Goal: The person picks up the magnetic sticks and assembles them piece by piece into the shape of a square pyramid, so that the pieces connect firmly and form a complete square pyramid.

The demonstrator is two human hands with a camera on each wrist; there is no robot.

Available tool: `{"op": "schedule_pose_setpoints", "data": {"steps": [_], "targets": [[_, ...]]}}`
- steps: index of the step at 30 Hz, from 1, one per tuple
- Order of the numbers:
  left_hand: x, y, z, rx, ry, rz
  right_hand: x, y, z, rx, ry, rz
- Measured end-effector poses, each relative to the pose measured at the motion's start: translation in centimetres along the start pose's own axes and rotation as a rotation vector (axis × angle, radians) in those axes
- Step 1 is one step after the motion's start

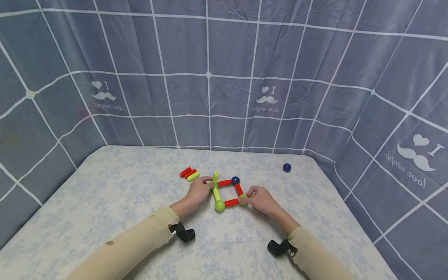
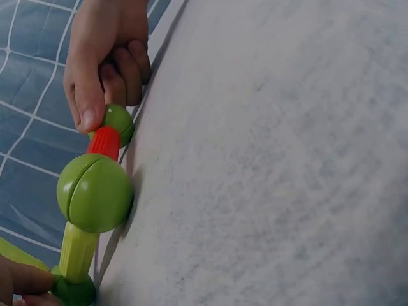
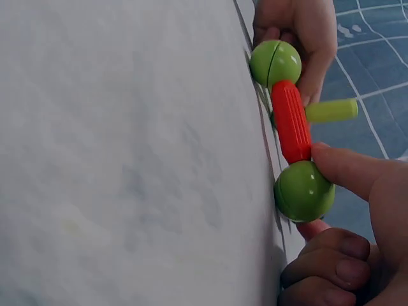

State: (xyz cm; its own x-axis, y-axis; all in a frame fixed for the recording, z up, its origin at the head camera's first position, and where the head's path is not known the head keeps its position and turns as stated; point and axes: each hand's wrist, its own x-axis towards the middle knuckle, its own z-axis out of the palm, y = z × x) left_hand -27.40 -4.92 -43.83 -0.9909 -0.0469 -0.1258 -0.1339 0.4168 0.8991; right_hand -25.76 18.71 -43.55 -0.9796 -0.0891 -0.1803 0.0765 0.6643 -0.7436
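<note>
A four-sided frame of magnetic rods and balls lies on the table. Its corners are a blue ball (image 1: 235, 180) at the back right and green balls elsewhere. Red rods (image 1: 231, 202) form three sides, a yellow-green rod (image 1: 216, 195) the left one. My left hand (image 1: 199, 191) pinches the back-left green ball (image 2: 75, 292), from which another yellow-green rod (image 1: 216, 177) stands up. With thumb and fingers, my right hand (image 1: 261, 200) grips the front-right green ball (image 3: 305, 190). Between the hands, at the front left corner, sits an untouched green ball (image 1: 219, 206).
Behind my left hand, loose red rods (image 1: 185, 172) lie beside a yellow-green rod (image 1: 193, 177). A single blue ball (image 1: 287, 167) rests near the table's back right. Grey-blue checked curtains (image 1: 224, 97) border the patterned tabletop (image 1: 122, 186) at the back and sides.
</note>
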Motion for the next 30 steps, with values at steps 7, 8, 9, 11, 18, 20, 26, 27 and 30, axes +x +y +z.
{"op": "schedule_pose_setpoints", "data": {"steps": [7, 8, 9, 11, 18, 20, 26, 27, 30], "targets": [[0.9, -0.5, 0.3, -0.107, -0.040, -0.012, -0.5, -0.1, 0.5, -0.056, 0.000, 0.030], [1.1, -0.6, 0.3, -0.118, -0.049, -0.015, -0.5, -0.1, 0.5, -0.054, 0.004, 0.026], [1.2, -0.7, 0.3, -0.127, -0.056, -0.018, -0.5, -0.1, 0.4, -0.054, 0.011, 0.022], [1.3, -0.8, 0.3, -0.142, -0.068, -0.022, -0.3, 0.0, 0.2, -0.045, 0.038, 0.004], [1.2, -0.7, 0.2, -0.164, -0.060, -0.010, 2.7, 0.2, -0.3, 0.066, 0.098, -0.124], [1.2, -0.7, 0.2, -0.167, -0.059, -0.005, 3.7, 0.3, -0.3, 0.103, 0.067, -0.137], [1.2, -0.9, 0.3, -0.165, -0.053, 0.012, 5.5, 0.6, -0.1, 0.147, -0.008, -0.084], [1.2, -0.9, 0.3, -0.164, -0.048, 0.017, 5.6, 0.6, 0.0, 0.147, -0.004, -0.078], [1.2, -1.0, 0.2, -0.146, -0.022, 0.039, 5.8, 0.6, 0.3, 0.147, 0.002, -0.072]]}}
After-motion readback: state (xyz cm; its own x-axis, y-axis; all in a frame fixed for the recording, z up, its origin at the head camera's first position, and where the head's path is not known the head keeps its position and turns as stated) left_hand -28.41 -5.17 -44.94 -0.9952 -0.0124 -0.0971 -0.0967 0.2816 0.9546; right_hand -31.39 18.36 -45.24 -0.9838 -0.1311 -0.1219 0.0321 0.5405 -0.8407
